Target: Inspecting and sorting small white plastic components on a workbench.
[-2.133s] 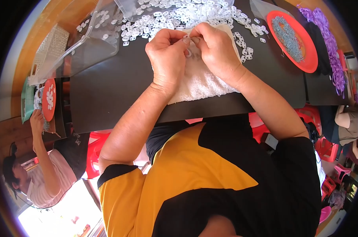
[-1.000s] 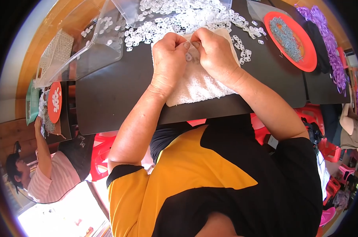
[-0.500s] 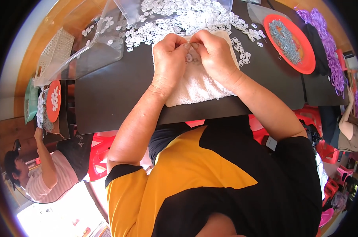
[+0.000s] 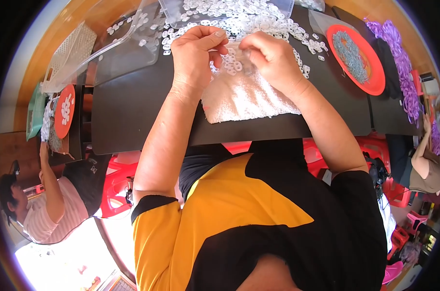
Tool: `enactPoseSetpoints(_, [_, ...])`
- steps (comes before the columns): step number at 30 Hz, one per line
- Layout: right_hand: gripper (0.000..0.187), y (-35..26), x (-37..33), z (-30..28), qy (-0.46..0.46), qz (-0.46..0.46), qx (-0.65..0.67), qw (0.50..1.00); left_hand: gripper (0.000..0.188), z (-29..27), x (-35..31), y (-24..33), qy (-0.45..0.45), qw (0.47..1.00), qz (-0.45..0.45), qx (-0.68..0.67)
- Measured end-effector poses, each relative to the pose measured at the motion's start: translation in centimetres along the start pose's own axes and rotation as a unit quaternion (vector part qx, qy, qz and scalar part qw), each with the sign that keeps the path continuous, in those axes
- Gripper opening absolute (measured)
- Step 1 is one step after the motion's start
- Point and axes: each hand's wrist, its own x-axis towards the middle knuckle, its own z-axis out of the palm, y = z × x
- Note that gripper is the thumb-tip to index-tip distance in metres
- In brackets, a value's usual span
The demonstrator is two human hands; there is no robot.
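My left hand [image 4: 195,54] is raised over the far left part of a pale towel [image 4: 251,102]. Its fingers are loosely curled and apart, with nothing visible between them. Across from it, my right hand [image 4: 274,59] has thumb and index finger drawn together. A small blurred, see-through shape shows below those fingertips, too unclear to name. Several small white oval pieces with holes [image 4: 232,65] lie on the towel between the hands. Beyond the towel spreads a large heap of similar white pieces [image 4: 259,24], reaching a clear plastic bin [image 4: 169,14].
At the right stands a red plate [image 4: 374,80] full of small metal pins [image 4: 351,56], with purple ribbons [image 4: 407,72] farther right. A clear container [image 4: 125,63] sits at the left on the dark table [image 4: 132,116]. Another person [image 4: 55,203] works at left beside a red plate [image 4: 60,123].
My hands, earlier fingertip to fingertip, have moved apart. The left turned and shifted left; the right moved slightly right. More white pieces now show on the towel between them.
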Motion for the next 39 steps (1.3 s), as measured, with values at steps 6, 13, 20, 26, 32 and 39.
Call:
enactPoseSetpoints(6, [0.01,-0.5,-0.3,-0.1,-0.115,-0.117,-0.201,0.966,0.011,0.2,-0.1,0.1,0.001,1.0,-0.007,-0.017])
enactPoseSetpoints(13, [0.006,-1.3,0.3,-0.9,-0.119,-0.122,-0.164,0.972,0.01,-0.1,0.1,-0.3,0.002,1.0,-0.011,-0.01])
enactPoseSetpoints(20, [0.012,0.5,0.6,-2.6,-0.116,-0.1,-0.263,0.953,0.012,0.3,0.0,-0.6,-0.014,0.999,-0.018,0.024])
enactPoseSetpoints(26, [0.01,-0.2,2.0,-5.0,-0.092,-0.057,-0.258,0.96,0.012,0.7,-0.1,-0.7,-0.022,0.999,-0.019,0.04])
enactPoseSetpoints(32, [0.014,-1.3,1.0,-3.3,-0.216,-0.004,-0.39,0.895,0.011,0.7,-0.4,-0.2,-0.035,0.997,-0.023,0.062])
enactPoseSetpoints(39, [0.009,-2.3,0.3,-1.8,-0.198,-0.06,-0.347,0.915,0.012,0.6,-0.4,-0.3,-0.035,0.998,-0.035,0.048])
